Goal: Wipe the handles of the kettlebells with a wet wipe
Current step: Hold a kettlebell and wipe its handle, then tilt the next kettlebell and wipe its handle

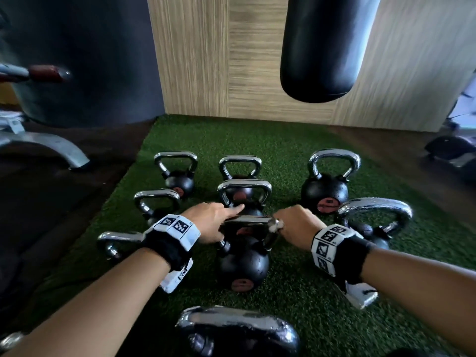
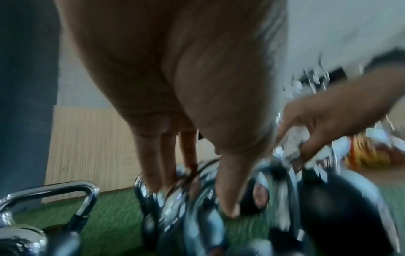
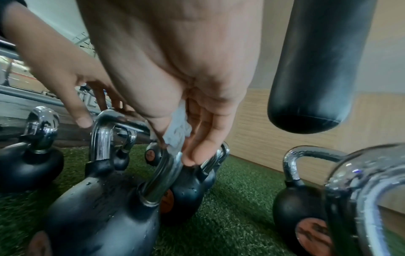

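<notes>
**Wipe at the right corner of the middle kettlebell's handle**

We note the wet wipe (image 3: pixel 177 131), white and crumpled, bunched between thumb and fingers of our right hand (image 1: pixel 296 222). That hand pinches it against the right bend of the chrome handle (image 1: pixel 247 224), where the top bar turns down toward the ball. The handle belongs to the middle kettlebell (image 1: pixel 243 266), a black, pebbled ball beaded with droplets, with a reddish round label low on its front.

Our left hand (image 1: pixel 208 222) rests on the left end of the same bar, fingers straight and relaxed, forefinger stretched forward; it grips nothing that we can see. The left wrist view is blurred.

Room is tight. Another kettlebell (image 1: pixel 244 197) stands close behind, its handle just beyond our knuckles. More chrome-handled bells crowd the left side (image 1: pixel 157 202), and a large wet handle (image 1: pixel 376 210) sits near on the right. One more handle (image 1: pixel 237 328) lies at the near edge. A strip of bare turf (image 1: pixel 296 292) lies between the middle bell and the right-hand ones.

All stand on green artificial turf, short and bristly, edged by dark floor on the left. A wood-grain wall panel (image 1: pixel 257 60) closes the far edge. A smooth black punching bag (image 1: pixel 327 47) hangs above it.
</notes>
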A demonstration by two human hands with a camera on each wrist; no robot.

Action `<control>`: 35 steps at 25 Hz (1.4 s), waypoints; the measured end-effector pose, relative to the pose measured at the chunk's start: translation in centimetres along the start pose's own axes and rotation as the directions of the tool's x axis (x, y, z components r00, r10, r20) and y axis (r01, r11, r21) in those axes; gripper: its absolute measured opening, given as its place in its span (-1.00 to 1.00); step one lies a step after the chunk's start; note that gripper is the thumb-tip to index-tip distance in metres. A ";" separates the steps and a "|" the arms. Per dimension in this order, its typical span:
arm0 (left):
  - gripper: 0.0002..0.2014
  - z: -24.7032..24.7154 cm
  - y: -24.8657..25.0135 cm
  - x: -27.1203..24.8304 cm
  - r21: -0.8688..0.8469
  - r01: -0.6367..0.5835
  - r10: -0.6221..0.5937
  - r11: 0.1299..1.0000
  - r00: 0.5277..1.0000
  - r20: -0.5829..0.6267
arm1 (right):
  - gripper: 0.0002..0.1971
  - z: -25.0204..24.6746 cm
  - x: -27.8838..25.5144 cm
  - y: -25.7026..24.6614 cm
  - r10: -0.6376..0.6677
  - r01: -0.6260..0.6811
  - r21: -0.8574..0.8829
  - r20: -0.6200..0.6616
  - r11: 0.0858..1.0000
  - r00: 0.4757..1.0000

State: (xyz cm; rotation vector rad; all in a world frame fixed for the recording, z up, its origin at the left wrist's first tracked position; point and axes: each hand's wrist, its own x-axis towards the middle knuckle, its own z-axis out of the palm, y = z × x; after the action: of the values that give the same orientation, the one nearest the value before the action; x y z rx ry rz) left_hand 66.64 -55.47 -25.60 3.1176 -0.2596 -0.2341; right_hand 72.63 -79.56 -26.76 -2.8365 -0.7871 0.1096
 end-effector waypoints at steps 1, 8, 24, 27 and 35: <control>-0.15 0.0 0.0 -1.2 -0.092 0.004 -0.006 0.996 1.000 -0.024 | -0.86 -0.9 -0.9 -0.4 0.013 -0.013 0.023 -0.020 1.000 1.000; -0.33 3.4 -3.0 -10.9 -0.515 0.070 -0.072 0.854 0.997 0.017 | -0.79 -3.8 -8.1 -6.1 0.170 -0.192 0.194 0.125 0.962 0.977; 0.26 17.7 -0.2 -17.7 -0.903 0.307 -0.068 0.302 0.951 0.301 | -0.70 -4.2 -14.3 -16.0 0.345 -0.299 0.445 -0.023 0.844 0.938; -0.15 18.4 1.8 -16.9 -0.971 0.205 -0.190 0.124 0.965 0.179 | -0.58 -1.9 -17.1 -15.2 0.381 -0.224 0.480 -0.260 0.848 0.887; -0.58 18.8 8.2 -14.6 -0.975 0.166 -0.575 -0.150 0.787 0.222 | -0.70 4.0 -21.2 -15.3 0.429 -0.026 0.586 -0.561 0.810 0.708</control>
State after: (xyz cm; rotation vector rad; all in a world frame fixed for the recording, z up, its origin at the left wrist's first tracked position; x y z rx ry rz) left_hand 48.29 -61.00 -41.85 1.4882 0.6485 0.0882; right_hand 46.33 -77.03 -27.11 -2.1415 -0.1611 -0.5564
